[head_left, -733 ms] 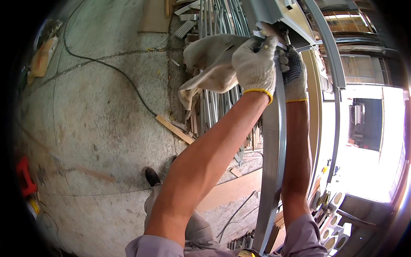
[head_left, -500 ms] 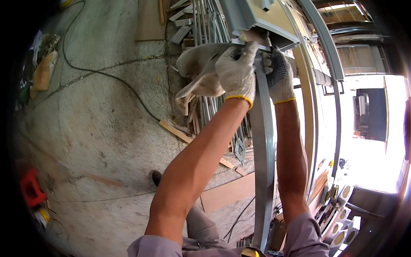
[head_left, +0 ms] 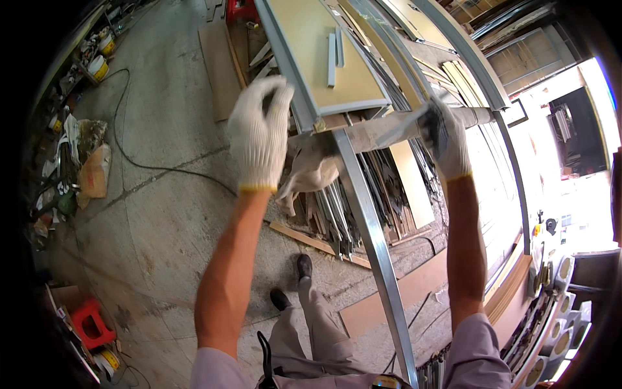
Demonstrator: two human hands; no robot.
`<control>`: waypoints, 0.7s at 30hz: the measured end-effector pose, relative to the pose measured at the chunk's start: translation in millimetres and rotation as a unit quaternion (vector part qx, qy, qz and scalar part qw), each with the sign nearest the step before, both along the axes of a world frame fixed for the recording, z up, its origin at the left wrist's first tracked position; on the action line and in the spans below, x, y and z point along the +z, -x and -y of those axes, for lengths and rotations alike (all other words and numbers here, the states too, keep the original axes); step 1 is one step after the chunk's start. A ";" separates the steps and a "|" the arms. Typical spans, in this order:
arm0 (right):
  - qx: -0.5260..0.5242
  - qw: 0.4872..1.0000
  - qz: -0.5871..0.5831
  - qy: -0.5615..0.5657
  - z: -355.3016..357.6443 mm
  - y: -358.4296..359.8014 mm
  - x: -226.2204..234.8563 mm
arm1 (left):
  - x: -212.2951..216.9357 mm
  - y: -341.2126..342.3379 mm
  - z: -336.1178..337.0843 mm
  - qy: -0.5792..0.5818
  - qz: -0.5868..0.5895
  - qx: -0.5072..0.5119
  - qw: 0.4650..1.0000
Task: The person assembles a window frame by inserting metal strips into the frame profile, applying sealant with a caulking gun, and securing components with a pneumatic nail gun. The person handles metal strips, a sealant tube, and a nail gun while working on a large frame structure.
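Note:
My left hand, in a white knit glove, is raised beside the near left corner of a cream panel edged in grey metal. Its fingers curve loosely, with a gap between them and the thumb, and nothing shows in them. On the other side, my right hand wears a similar glove with a dark palm. It grips a flat grey strip, blurred by motion, pointing left past the panel's near end. Small grey metal pieces lie on the panel. Below its corner hangs a beige cloth.
A long steel bar slopes from the panel's near end toward my body. Metal lengths and wood strips lie on the floor beneath. A dark cable crosses the concrete at left; a red plastic object stands lower left.
My hands, close together at the panel's end before, have parted: the left up and leftward, the right to the right with the grey strip. The view has shifted, showing more of the panel top.

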State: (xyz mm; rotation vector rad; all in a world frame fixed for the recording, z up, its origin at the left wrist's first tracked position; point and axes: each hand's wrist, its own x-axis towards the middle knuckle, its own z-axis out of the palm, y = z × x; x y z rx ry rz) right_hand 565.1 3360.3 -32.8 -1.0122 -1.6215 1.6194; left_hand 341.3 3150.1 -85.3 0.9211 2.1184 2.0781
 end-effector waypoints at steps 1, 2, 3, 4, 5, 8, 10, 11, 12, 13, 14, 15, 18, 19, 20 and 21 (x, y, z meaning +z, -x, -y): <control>0.041 0.997 0.025 -0.066 -13.0 13.4 10.9 | 9.6 21.8 -15.3 0.042 -0.082 -0.003 0.996; 0.044 0.996 0.031 -0.077 -17.1 29.5 18.4 | 25.2 28.0 -26.8 0.166 -0.107 -0.007 0.980; 0.044 0.994 0.037 -0.094 -24.6 45.6 27.2 | 50.3 27.5 -45.9 0.281 -0.130 -0.012 0.951; 0.055 0.992 0.063 -0.099 -39.6 55.0 30.6 | 64.1 23.5 -66.0 0.388 -0.151 -0.021 0.909; 0.067 0.989 0.088 -0.097 -53.5 64.3 31.2 | 64.1 20.2 -80.6 0.422 -0.146 -0.032 0.894; 0.152 0.968 0.176 -0.097 -78.5 91.2 30.8 | 58.7 28.9 -104.0 0.479 -0.128 -0.053 0.867; 0.188 0.946 0.245 -0.095 -70.9 105.6 28.5 | 52.9 40.5 -102.1 0.467 -0.105 -0.082 0.874; 0.218 0.938 0.245 -0.116 -66.2 117.6 21.4 | 53.8 46.4 -94.7 0.468 -0.092 -0.089 0.875; 0.220 0.926 0.267 -0.154 -70.5 119.7 16.3 | 59.7 43.2 -98.2 0.470 -0.099 -0.089 0.872; 0.223 0.911 0.288 -0.192 -75.4 121.5 11.8 | 60.9 39.8 -104.7 0.475 -0.094 -0.094 0.870; 0.219 0.906 0.325 -0.160 -68.5 125.8 25.1 | 61.1 38.7 -107.8 0.484 -0.090 -0.091 0.866; 0.220 0.905 0.317 -0.176 -72.1 129.7 21.6 | 62.4 38.4 -110.4 0.493 -0.085 -0.089 0.861; 0.226 0.900 0.315 -0.201 -75.8 139.1 17.1 | 65.5 40.7 -112.3 0.497 -0.064 -0.086 0.861; 0.227 0.901 0.314 -0.197 -74.1 141.1 16.3 | 64.5 41.8 -111.0 0.495 -0.060 -0.081 0.863; 0.224 0.900 0.319 -0.196 -76.3 139.8 16.5 | 61.5 41.1 -113.6 0.498 -0.069 -0.074 0.861; 0.220 0.899 0.323 -0.195 -79.4 137.9 16.2 | 58.5 40.5 -115.7 0.501 -0.079 -0.067 0.859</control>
